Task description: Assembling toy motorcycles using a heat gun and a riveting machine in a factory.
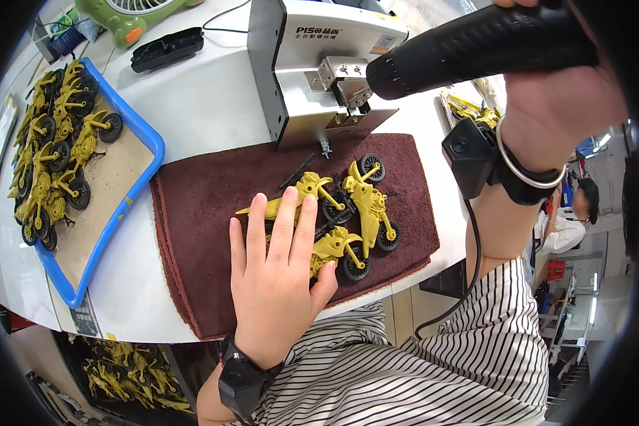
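My left hand [273,291] lies flat, fingers stretched out, over yellow toy motorcycles with black wheels; it partly hides them. Beside its fingertips, one toy motorcycle [368,206] shows almost whole, and another toy motorcycle [334,248] pokes out near the thumb. These rest on a dark brown towel [206,192]. Raised at the upper right, my right hand [564,106] is closed around a thick black electric screwdriver [468,53]. The screwdriver's front end reaches the metal outlet of a grey screw-feeding machine [319,42]; its tip cannot be made out.
At left stands a blue-rimmed tray [156,145] piled with yellow toy motorcycles. A black case [167,50] and a green fan [124,25] sit at the back. More yellow parts [131,376] fill a container below the table. A person [571,220] is far right.
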The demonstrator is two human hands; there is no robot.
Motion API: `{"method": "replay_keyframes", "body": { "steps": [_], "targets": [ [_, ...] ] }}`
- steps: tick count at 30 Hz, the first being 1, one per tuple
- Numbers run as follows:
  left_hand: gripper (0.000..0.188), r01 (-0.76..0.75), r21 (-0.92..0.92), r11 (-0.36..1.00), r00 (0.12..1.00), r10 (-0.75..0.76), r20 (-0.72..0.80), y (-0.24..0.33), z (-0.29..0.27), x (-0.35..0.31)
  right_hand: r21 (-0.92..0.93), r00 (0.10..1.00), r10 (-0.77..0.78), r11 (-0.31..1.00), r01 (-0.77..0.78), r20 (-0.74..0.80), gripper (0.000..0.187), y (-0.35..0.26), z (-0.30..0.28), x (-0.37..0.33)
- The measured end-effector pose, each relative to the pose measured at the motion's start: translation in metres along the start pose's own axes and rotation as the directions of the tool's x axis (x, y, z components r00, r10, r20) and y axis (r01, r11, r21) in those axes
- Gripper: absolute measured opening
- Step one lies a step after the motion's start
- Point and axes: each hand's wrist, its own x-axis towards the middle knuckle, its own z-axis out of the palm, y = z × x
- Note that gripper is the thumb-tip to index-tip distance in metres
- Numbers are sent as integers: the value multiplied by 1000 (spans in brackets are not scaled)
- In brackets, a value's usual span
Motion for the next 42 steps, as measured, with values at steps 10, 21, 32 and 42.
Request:
{"method": "replay_keyframes", "body": {
  "steps": [10, 21, 32, 42],
  "targets": [
    [74, 16, -19, 1000, 1000, -16, 1, -3, 0, -1, -68, 996, -19, 998, 13, -90, 20, 37, 25, -11],
    [73, 5, -18, 1000, 1000, -6, -24, -2, 2, -1, 146, 924, 228, 948, -282, 306, 21, 6, 12, -37],
    [65, 1, -89, 996, 998, -7, -67, -1, 6, -3, -64, 889, 403, 915, -399, 217, 23, 20, 30, -60],
    [64, 42, -29, 999, 996, -44, -79, -7, 7, -6, 5, 892, 386, 917, -398, 233, 25, 29, 22, -60]
  ]
}}
